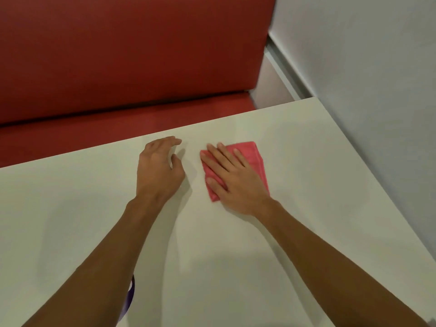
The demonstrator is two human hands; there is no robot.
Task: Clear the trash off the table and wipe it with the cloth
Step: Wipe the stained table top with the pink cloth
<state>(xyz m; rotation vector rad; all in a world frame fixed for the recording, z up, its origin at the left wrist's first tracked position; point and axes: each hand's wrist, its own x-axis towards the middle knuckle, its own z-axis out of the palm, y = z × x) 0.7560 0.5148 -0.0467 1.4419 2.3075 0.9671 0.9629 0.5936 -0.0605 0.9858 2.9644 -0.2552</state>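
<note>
**Flat right hand on a pink cloth, left hand loose beside it**

A red upholstered bench [118, 55] fills the upper left of the view, its tall backrest rising above a seat cushion of the same colour. In front of it lies the pale, off-white table [306, 161], which takes up the whole lower half. The table's far edge runs along the bench seat and its right edge runs along a plain grey-white wall [365, 55]. A narrow gap shows between the end of the bench and that wall.

Two bare forearms reach in from the bottom of the view and stretch across the table towards its far edge.

The right hand [232, 178] lies palm down, with its fingers straight and slightly spread. It rests flat on top of the cloth [250, 153] and does not curl round it. The left hand [159, 168] is just beside it, apart from both the cloth and the right hand. Its fingers are loosely bent, its thumb is held a little away, and it holds nothing. Whether its fingertips touch the table cannot be told, though a shadow falls beneath it.

The cloth is pink and folded into a rough rectangle. It lies on the table near the far edge, right of centre, mostly under the right hand, with its far corner and right side showing past the fingers.

A small purple object [129, 296] peeks out from under the left forearm near the bottom; too little of it shows to say what it is.
</note>
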